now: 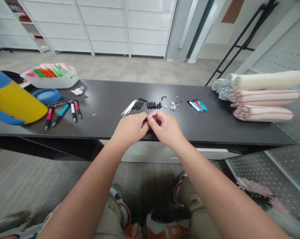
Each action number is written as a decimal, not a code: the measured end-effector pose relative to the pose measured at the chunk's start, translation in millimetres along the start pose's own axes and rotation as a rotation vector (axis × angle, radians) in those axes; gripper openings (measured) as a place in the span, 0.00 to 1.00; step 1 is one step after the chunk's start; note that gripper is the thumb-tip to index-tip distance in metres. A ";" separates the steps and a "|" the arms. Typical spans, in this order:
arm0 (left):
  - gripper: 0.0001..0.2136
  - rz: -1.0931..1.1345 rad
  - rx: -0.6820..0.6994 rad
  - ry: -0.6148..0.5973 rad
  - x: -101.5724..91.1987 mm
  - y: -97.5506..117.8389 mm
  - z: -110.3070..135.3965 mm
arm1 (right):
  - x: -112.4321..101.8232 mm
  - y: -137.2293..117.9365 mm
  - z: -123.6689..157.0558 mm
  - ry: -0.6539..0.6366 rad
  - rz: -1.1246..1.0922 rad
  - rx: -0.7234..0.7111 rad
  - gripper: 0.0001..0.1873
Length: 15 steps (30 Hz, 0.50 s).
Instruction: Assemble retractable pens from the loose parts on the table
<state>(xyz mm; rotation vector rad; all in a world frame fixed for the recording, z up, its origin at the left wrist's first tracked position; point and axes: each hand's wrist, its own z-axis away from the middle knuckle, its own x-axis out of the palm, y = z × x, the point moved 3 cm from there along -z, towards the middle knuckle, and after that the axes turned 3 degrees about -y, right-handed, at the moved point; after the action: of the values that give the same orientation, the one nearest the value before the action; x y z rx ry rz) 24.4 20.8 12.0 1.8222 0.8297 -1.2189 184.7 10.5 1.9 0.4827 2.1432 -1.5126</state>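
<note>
My left hand (130,128) and my right hand (164,127) meet over the near edge of a dark table (110,99). The left hand pinches a pen barrel (144,121) with red and black showing. The right hand pinches a thin white refill (153,114) whose end points into that barrel. Just beyond lie a bundle of white refills (129,108), a row of black pen pieces (150,105), small metal springs and clips (176,103), and several coloured pen barrels (197,105).
Assembled pens (62,113) lie at the table's left, beside a blue lid (47,95), a white basket of coloured items (50,75) and a yellow and blue object (12,101). Rolled striped towels (261,96) are stacked at the right. My knees and shoes show below.
</note>
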 end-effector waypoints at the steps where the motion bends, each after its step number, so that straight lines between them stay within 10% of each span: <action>1: 0.10 0.006 0.000 0.004 0.0 -0.2 -0.1 | 0.0 1.3 -0.6 -0.006 -0.014 0.004 0.11; 15: 0.14 0.010 0.046 0.018 2.1 -2.2 -1.4 | -1.9 11.4 -7.5 -0.046 -0.423 0.052 0.18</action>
<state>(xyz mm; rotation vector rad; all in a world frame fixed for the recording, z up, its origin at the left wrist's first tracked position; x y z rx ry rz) 23.9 23.3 9.8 1.8743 0.8074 -1.2263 191.0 21.3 -3.7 0.0049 2.2711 -1.7816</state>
